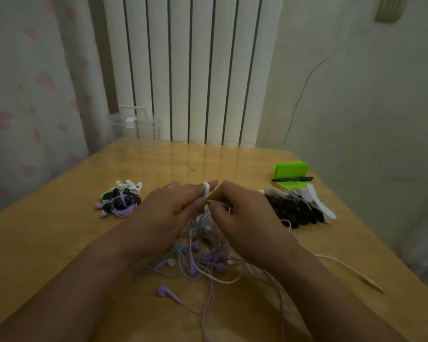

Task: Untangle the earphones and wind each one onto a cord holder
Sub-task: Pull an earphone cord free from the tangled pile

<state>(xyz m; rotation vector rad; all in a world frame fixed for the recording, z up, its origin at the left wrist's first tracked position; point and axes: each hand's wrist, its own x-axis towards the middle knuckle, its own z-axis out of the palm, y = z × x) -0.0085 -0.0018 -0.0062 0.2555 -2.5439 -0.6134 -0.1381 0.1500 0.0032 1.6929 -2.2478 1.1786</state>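
Roughly at the middle of the glossy yellow wooden bench [84, 243] lay a tangle of purple and blue earphones [198, 257], reaching toward the near edge. Both hands hovered over its far side. The left hand [173, 208] had its fingers stretched out, with a white loop [205, 188] round the forefinger and a gold ring [168, 186] on another finger. Whether its thumb pinched any cord could not be told. The right hand [240, 218] was curled, its fingertips pinching a thin cord that rose from the tangle.

Toward the left edge sat a small heap of wound earphones on black, white and green holders [120, 198]. Toward the right edge lay a pile of black and white cord holders [297, 211]. Beyond that pile were a bright green object [290, 169] and a black pen [292, 179]. A white cable with a jack plug [344, 267] trailed toward the right edge. A clear plastic box [134, 124] stood at the far left corner.
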